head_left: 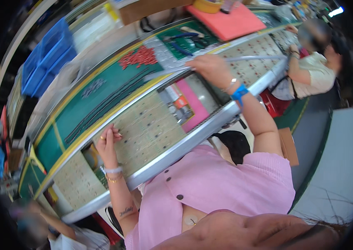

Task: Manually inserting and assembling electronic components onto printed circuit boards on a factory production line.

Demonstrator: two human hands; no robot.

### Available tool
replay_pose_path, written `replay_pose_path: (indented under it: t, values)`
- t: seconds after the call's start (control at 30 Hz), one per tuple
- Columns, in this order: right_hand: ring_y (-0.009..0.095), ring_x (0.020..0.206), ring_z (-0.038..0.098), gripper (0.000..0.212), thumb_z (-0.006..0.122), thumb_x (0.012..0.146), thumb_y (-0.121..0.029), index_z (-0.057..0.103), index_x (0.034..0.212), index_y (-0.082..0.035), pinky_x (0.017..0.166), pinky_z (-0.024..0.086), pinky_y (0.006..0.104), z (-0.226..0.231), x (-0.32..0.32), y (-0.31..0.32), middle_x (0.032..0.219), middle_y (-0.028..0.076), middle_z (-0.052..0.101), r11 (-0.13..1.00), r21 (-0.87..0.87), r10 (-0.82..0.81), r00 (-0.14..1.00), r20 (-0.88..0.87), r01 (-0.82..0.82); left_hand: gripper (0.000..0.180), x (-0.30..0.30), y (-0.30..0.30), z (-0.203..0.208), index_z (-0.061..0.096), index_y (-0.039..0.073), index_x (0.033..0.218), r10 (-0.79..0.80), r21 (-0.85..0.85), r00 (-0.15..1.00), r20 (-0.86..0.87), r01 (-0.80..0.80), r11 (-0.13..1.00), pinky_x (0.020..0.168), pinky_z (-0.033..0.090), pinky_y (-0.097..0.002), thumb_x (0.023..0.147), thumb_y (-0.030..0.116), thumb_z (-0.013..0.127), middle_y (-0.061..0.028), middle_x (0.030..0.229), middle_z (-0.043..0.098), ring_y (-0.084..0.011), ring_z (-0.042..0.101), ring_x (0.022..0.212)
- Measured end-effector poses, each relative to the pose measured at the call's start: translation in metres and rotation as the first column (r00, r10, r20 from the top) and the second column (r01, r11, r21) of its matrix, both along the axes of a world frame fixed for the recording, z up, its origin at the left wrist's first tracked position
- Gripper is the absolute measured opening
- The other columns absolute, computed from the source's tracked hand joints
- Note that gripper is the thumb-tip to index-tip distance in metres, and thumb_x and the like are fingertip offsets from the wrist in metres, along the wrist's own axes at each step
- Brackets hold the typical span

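My right hand (210,70) is closed around a long, pale, translucent strip (251,58) that runs across the rail on both sides of my fist. Over the left end of a tan circuit board panel (147,127) hovers my left hand (108,139), fingers curled in; whatever they pinch, if anything, is too small to make out. Small dark parts dot the panel, which lies between the rails of the line. Beyond it, on a green mat (66,112), are long dark strips (110,104), a cluster of grey parts (93,87) and a heap of red parts (139,57).
Blue bins (49,58) stand at far left. Pliers (185,39) lie near a red foam slab (228,21). A pink-edged frame (194,106) sits right of the panel. More panels (78,179) fill the line. Co-workers sit at right (309,73) and lower left (76,237).
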State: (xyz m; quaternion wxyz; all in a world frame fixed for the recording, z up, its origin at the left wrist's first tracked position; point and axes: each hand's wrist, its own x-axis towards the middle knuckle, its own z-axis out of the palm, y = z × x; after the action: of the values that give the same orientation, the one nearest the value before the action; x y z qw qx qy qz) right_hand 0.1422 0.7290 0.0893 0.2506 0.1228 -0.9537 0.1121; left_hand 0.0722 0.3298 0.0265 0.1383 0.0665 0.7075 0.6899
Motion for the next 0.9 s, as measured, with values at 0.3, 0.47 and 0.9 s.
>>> replay_pose_path:
  t: [0.3,0.47,0.9]
  values:
    - [0.019,0.077,0.061,0.026,0.062,0.076,-0.018,0.062,0.102,-0.016,0.061,0.049,0.0308,0.011,0.040,-0.114,0.087,0.002,0.061,0.971,-0.097,0.235,0.944,0.233,-0.218,0.039,0.055,0.068,0.035,0.038,0.002,0.131,-0.174,0.513,0.970,0.170,0.064,0.856,0.088,0.048,-0.0324,0.096,0.018,0.043,-0.0153,0.121,0.052,-0.0226,0.056,0.105]
    - [0.025,0.084,0.061,0.028,0.060,0.080,-0.023,0.061,0.105,-0.012,0.069,0.049,0.0363,0.032,0.057,-0.104,0.098,0.007,0.062,0.921,-0.312,0.365,0.798,0.480,-0.234,0.032,0.061,0.040,0.026,0.044,0.001,0.122,-0.105,0.473,0.992,0.067,0.061,0.879,0.084,0.050,-0.0331,0.096,0.018,0.042,-0.0102,0.098,0.057,-0.0230,0.060,0.092]
    - [0.029,0.079,0.061,0.014,0.063,0.076,-0.026,0.066,0.078,-0.012,0.071,0.047,0.0405,-0.050,-0.157,0.023,0.080,0.010,0.064,0.931,-0.053,-0.332,0.895,0.298,0.362,0.030,0.079,0.010,0.028,0.043,0.001,0.121,0.106,0.578,0.982,0.156,-0.178,0.796,0.085,0.051,-0.0334,0.096,0.018,0.040,-0.0122,0.102,0.057,-0.0258,0.059,0.099]
